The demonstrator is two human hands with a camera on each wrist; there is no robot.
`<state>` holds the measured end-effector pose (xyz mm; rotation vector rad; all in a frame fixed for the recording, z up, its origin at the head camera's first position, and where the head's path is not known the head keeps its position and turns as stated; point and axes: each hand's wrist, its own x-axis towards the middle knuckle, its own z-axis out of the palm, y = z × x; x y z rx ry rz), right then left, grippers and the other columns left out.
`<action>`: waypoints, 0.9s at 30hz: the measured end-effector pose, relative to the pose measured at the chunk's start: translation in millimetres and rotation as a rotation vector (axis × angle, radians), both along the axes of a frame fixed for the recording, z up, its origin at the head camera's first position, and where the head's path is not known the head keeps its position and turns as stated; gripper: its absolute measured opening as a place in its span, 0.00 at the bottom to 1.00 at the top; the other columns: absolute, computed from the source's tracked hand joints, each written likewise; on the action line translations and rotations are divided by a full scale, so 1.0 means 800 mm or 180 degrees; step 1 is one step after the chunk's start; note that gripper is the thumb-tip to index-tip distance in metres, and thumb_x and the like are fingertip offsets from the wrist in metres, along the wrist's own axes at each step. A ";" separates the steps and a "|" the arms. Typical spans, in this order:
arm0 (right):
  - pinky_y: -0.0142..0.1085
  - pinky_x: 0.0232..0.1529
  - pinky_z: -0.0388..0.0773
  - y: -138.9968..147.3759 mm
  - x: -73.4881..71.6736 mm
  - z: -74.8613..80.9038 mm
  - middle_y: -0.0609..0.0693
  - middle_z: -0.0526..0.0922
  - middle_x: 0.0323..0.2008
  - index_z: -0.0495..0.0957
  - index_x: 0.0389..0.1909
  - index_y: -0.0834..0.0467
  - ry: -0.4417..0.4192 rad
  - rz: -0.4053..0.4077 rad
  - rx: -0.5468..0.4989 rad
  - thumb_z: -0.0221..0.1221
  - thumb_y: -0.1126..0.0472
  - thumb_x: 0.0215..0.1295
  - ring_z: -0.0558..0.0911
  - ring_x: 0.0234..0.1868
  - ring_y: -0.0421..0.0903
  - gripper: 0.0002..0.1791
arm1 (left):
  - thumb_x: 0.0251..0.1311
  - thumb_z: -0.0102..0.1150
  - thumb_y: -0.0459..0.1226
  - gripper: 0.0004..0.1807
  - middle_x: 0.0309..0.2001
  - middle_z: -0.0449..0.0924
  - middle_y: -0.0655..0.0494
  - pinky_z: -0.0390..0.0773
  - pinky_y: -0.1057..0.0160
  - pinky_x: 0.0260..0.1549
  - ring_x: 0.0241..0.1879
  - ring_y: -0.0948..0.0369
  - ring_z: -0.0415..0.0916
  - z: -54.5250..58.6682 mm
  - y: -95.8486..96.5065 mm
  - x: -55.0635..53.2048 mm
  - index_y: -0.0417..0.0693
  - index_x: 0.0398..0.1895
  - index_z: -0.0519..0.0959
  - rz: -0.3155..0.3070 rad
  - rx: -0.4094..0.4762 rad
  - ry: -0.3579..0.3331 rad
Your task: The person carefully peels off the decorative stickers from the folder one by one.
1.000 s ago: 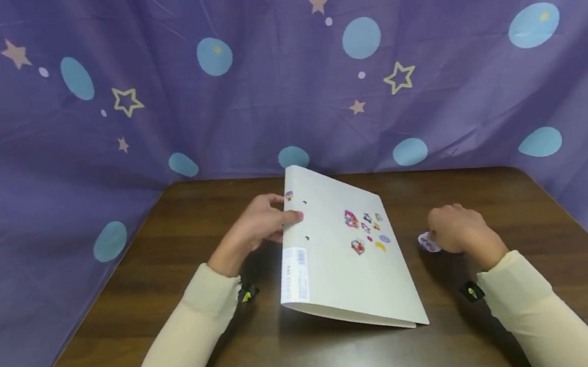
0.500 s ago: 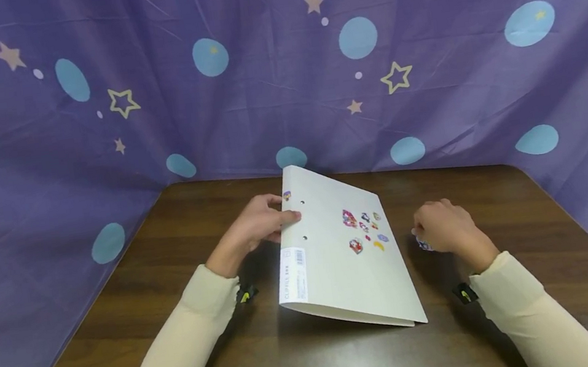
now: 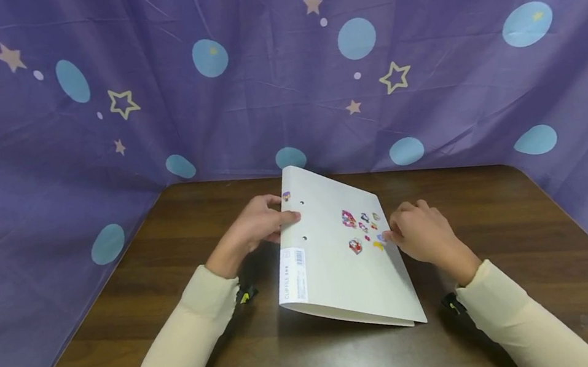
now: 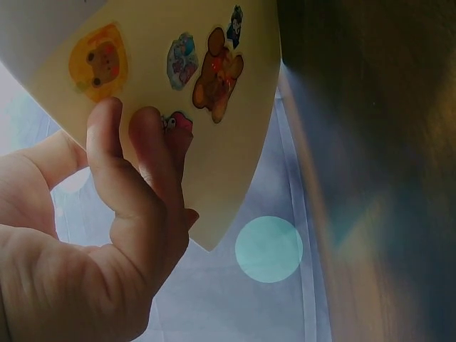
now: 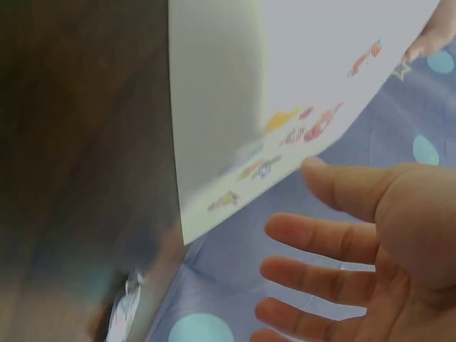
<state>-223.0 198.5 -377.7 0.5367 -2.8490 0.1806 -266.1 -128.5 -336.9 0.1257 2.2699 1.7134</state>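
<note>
A white clip file folder (image 3: 340, 276) stands tilted on the table, with several small stickers (image 3: 349, 219) on its front and a printed label low on the spine. My left hand (image 3: 260, 222) holds it by the spine edge, thumb on the front and fingers behind. Several stickers show on that far side in the left wrist view, among them a brown bear sticker (image 4: 216, 75). My right hand (image 3: 426, 234) is at the folder's right edge, its thumb overlapping the stickers in the head view. Seen from the right wrist, its fingers (image 5: 313, 285) are stretched and hold nothing.
The wooden table (image 3: 199, 351) ends at a purple curtain (image 3: 261, 101) with stars and blue dots. In the right wrist view a small pale piece with coloured print (image 5: 122, 317) lies on the table near its far edge.
My right hand has moved left from over a round, colour-printed piece on the table to the folder's right edge. My left hand and the folder have stayed put.
</note>
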 end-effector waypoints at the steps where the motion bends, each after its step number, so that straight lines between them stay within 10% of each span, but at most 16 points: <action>1: 0.51 0.32 0.75 -0.003 0.002 -0.001 0.55 0.83 0.39 0.82 0.27 0.54 0.0022 -0.0002 -0.0005 0.69 0.53 0.66 0.74 0.37 0.59 0.12 | 0.63 0.68 0.32 0.30 0.42 0.84 0.36 0.89 0.54 0.31 0.31 0.53 0.86 0.000 0.000 0.000 0.31 0.64 0.67 0.0002 0.0000 -0.0002; 10: 0.57 0.44 0.79 -0.027 0.011 -0.005 0.59 0.84 0.50 0.86 0.48 0.61 0.0186 0.0087 -0.0043 0.68 0.46 0.66 0.78 0.48 0.65 0.22 | 0.63 0.68 0.32 0.30 0.42 0.84 0.36 0.88 0.55 0.31 0.31 0.54 0.86 -0.001 0.001 -0.002 0.31 0.64 0.67 0.0009 0.0002 -0.0001; 27: 0.57 0.46 0.80 -0.048 0.021 -0.006 0.57 0.85 0.50 0.87 0.48 0.57 0.0405 0.0551 -0.0102 0.68 0.45 0.66 0.79 0.52 0.63 0.21 | 0.63 0.68 0.33 0.30 0.41 0.85 0.36 0.88 0.56 0.30 0.31 0.53 0.86 -0.002 0.000 -0.002 0.31 0.65 0.67 -0.0011 -0.0010 0.0009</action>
